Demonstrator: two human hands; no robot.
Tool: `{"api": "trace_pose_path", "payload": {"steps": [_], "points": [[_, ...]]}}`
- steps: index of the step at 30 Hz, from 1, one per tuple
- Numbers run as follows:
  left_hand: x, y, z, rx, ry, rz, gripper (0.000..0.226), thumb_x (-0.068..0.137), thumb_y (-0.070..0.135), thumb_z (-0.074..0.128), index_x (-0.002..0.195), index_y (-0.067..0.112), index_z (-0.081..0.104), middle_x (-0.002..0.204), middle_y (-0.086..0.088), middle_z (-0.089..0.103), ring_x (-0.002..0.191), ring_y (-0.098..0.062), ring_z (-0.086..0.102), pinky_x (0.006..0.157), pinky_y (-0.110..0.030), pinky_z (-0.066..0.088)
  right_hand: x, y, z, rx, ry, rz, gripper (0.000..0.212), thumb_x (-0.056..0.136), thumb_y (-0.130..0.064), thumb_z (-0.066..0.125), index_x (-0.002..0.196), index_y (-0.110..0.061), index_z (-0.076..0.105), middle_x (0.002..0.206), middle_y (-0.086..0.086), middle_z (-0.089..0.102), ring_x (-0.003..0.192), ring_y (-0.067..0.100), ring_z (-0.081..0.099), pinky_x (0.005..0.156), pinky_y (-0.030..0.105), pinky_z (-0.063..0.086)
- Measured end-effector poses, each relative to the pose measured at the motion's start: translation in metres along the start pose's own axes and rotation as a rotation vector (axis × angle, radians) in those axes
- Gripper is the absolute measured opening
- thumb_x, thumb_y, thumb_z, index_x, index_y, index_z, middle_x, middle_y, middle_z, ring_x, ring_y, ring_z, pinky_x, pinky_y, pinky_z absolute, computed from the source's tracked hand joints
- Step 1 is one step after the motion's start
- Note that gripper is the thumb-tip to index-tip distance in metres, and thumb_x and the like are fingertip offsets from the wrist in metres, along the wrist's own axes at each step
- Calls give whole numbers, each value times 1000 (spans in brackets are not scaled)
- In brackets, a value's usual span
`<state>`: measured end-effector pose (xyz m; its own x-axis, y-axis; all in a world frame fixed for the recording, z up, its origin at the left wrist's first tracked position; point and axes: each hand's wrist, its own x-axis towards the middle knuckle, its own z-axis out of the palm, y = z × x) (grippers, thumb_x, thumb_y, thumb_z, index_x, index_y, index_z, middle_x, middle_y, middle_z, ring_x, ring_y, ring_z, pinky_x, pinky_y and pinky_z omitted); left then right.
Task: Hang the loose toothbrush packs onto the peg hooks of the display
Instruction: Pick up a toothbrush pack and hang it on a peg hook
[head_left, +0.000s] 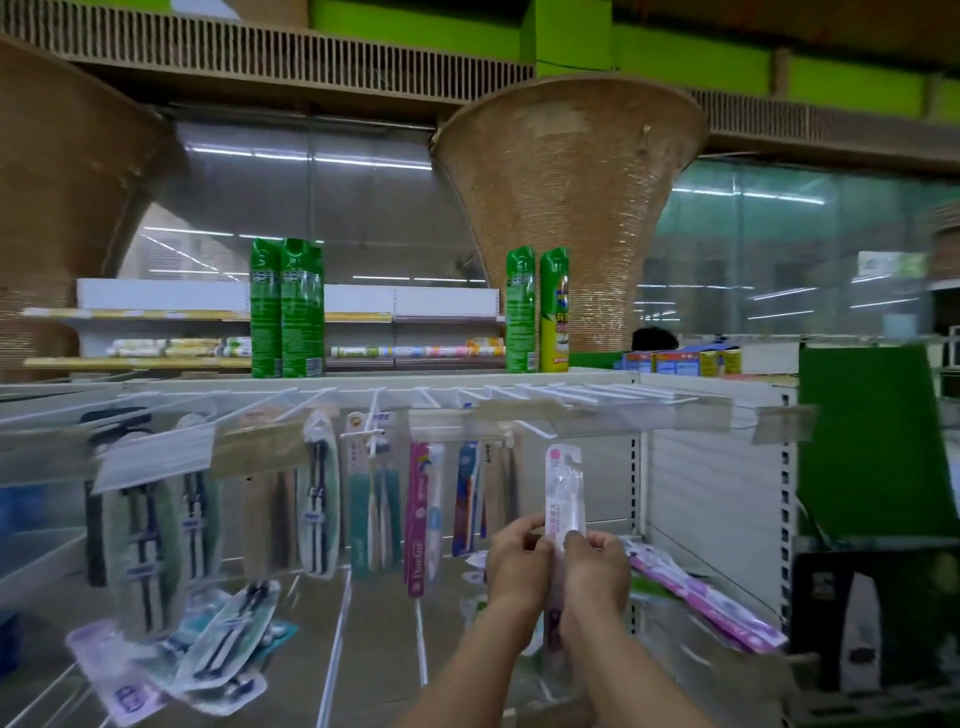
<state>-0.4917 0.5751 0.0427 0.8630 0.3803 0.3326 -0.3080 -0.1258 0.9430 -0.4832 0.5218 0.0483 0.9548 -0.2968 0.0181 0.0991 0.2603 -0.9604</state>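
Both my hands hold one pink-and-white toothbrush pack (563, 488) upright in front of the display. My left hand (519, 558) pinches its left edge and my right hand (597, 564) grips its right edge at mid-height. The pack's top sits just below a bare white peg hook (535, 431), apart from it. Several packs hang on hooks to the left, among them a pink pack (420, 519) and a teal pack (371, 499). Loose packs lie on the shelf: a purple one (706, 597) at right, and a pile (208, 649) at lower left.
A row of bare white peg hooks (597, 395) runs along the top right. Green cartons (287, 309) and spray cans (537, 312) stand on the top shelf. A green board (872, 441) leans at the right. White wire dividers (337, 623) cross the shelf floor.
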Motion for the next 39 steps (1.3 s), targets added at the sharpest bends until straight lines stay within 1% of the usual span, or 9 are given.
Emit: {"api": "trace_pose_path", "payload": {"steps": [4,10,13,16,20,23,29,33,39], "points": [[8,2,23,-86,87,8,41,83,-15,46,80,20,69,72,0,71,69,-17,66,62,-27,56,31,-14,-11,-24,-57,41,19,83,0,53,71,-14,51,73,13,61,59,24,53,60,31,47],[38,-8,50,-27,153,59,32,73,-4,51,74,21,72,74,-11,73,76,-36,68,66,-44,55,74,-27,-18,-185,-245,-54,7,78,-2,57,74,-6,60,59,6,55,51,18,48,35,16,37],[57,-14,58,14,246,-12,40,77,-9,51,71,27,68,75,-4,74,77,-27,70,75,-45,58,87,-25,-16,-192,-304,-72,9,62,-11,61,71,-10,63,65,10,64,60,25,58,56,30,50],[67,-12,62,-12,273,-59,42,83,-10,50,75,29,65,79,-1,72,80,-23,70,78,-43,58,103,-26,-12,-232,-376,-73,19,75,2,60,67,-15,60,68,10,65,66,27,60,61,34,51],[80,-12,61,-62,276,-92,32,88,-7,49,90,21,66,82,-1,71,80,-21,68,71,-36,59,123,-26,-1,-271,-414,-67,14,76,3,60,73,-10,62,74,14,67,71,29,62,70,42,56],[91,-19,59,-38,298,-111,29,88,-4,50,90,21,65,85,-4,71,76,-22,66,58,-28,54,132,-23,6,-322,-438,-72,12,75,1,61,71,-10,61,75,14,67,69,28,62,68,41,56],[109,-29,50,24,273,-84,37,84,-10,46,84,22,65,82,-7,72,79,-26,70,74,-44,59,150,-17,22,-430,-479,-136,16,80,2,55,78,-12,60,77,7,65,71,22,59,58,28,47],[119,-31,47,37,223,-23,34,89,-3,50,88,27,66,83,-4,73,81,-20,70,75,-40,59,153,-13,34,-370,-467,-148,12,81,-2,62,80,-14,61,84,8,68,81,26,63,77,39,54],[130,-24,43,93,219,-13,22,91,3,51,89,19,66,83,-2,71,81,-17,68,68,-28,57,164,-13,50,-408,-435,-182,9,83,-6,63,89,-11,64,84,4,67,81,23,62,76,32,51]]}}
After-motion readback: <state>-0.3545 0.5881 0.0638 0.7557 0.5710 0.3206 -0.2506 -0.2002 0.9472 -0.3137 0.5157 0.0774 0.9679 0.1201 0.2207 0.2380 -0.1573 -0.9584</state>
